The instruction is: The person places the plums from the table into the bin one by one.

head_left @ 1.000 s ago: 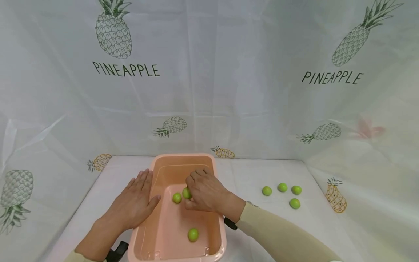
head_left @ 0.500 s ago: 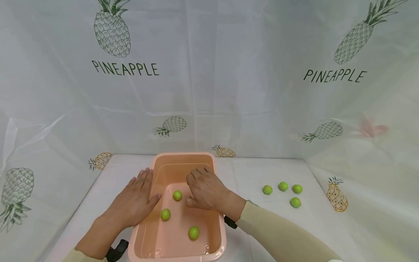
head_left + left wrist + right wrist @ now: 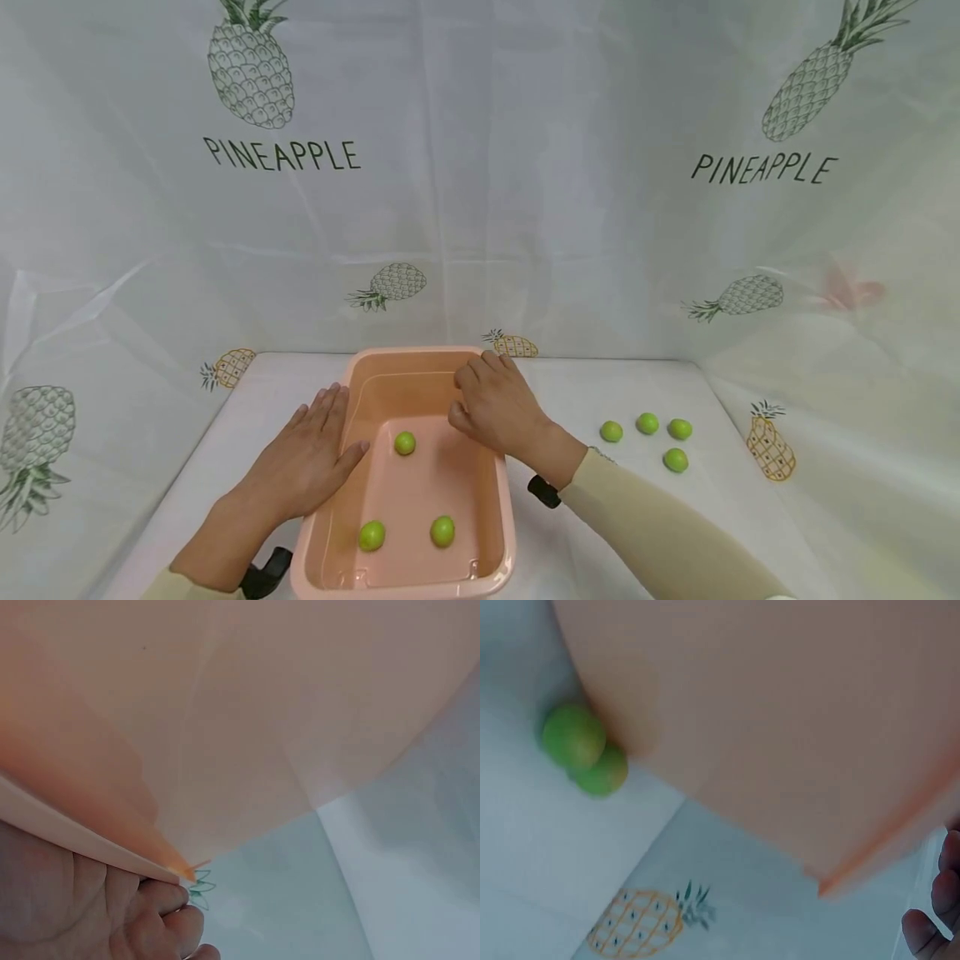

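A pink plastic tub stands in the middle of the table. Inside it lie three limes: one toward the back, one at the near left and one at the near right. My left hand rests along the tub's left rim, fingers straight; its palm side shows against the rim in the left wrist view. Over the right rim is my right hand, its fingers loosely bent. At the lower right of the right wrist view, its fingertips show with nothing held.
Several limes lie on the white table to the right. The right wrist view shows two limes beside the tub's outer wall. A pineapple-print sheet hangs behind the table.
A lime by my right hand has come away from it and rolled to the tub's near left. My right hand has lifted right and back, over the rim. The left hand stays put.
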